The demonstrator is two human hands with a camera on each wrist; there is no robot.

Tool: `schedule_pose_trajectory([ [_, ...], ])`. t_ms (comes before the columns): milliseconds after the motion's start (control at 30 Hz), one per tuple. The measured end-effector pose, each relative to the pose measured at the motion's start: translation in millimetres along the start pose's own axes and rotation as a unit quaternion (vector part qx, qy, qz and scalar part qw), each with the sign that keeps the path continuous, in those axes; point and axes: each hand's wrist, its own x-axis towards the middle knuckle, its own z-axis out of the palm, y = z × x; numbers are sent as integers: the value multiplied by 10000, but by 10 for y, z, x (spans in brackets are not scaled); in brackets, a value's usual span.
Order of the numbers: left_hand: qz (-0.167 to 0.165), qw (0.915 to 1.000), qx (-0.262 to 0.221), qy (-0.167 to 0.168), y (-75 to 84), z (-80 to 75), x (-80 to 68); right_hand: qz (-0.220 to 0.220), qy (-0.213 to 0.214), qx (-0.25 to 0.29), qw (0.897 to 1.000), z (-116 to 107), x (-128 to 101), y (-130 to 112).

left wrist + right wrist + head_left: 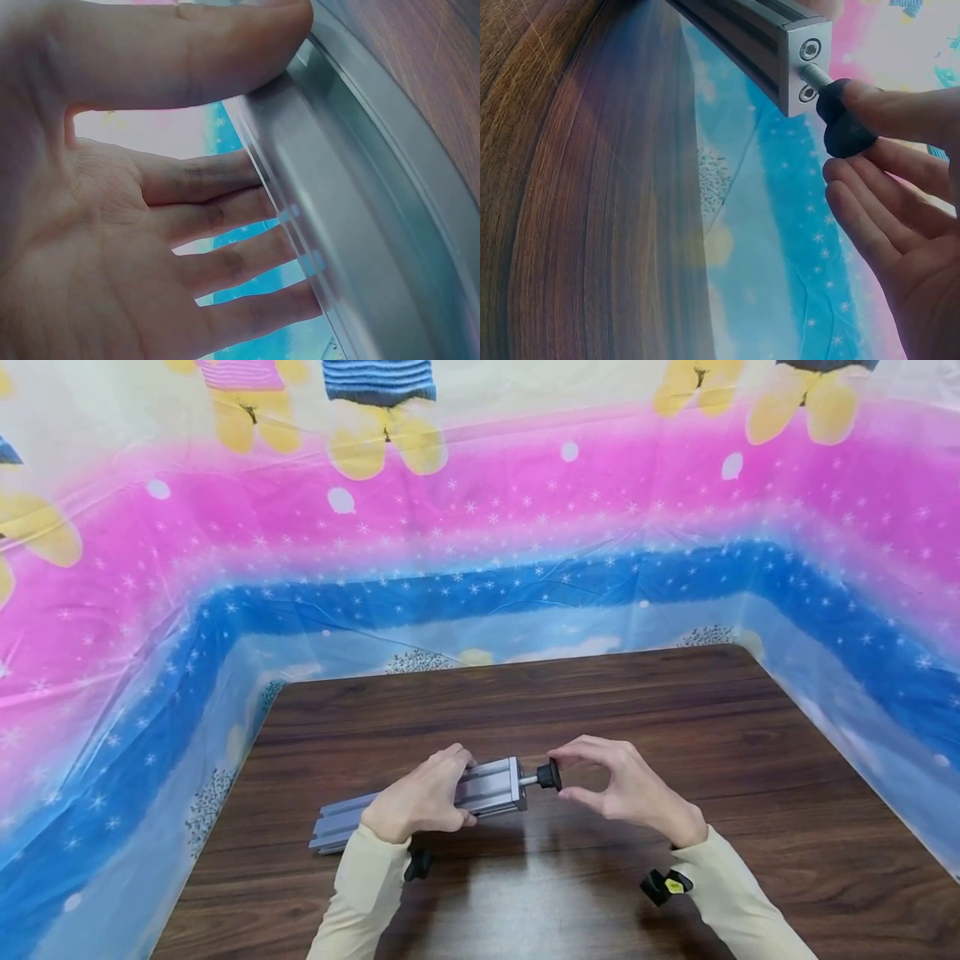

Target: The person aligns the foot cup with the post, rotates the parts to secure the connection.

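Observation:
My left hand point(423, 792) grips a silver aluminium extrusion point(489, 787) across its middle. In the left wrist view the thumb presses one side of the grooved extrusion point(337, 180), with the fingers reaching behind it. From the end plate point(793, 75), which carries two socket-head screws, sticks out a threaded stud point(815, 74). On that stud sits a black levelling foot point(550, 774). My right hand point(630, 781) pinches the foot's black base point(847, 135) between thumb and fingers. A length of bare thread shows between plate and foot.
Both hands are over a dark wood-grain table point(600, 693). A patterned pink and blue cloth point(480, 543) hangs behind the table and along its sides. Black straps with camera mounts point(660, 887) are on the wrists.

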Motion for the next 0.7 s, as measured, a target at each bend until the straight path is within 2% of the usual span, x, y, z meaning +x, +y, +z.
schedule_pose_trajectory([
  [300,8,10000,4,-19,15,-15,-1,511,-95,222,9984,19,-12,21],
  [700,59,10000,37,27,20,-19,-7,947,-247,189,9950,39,3,3],
])
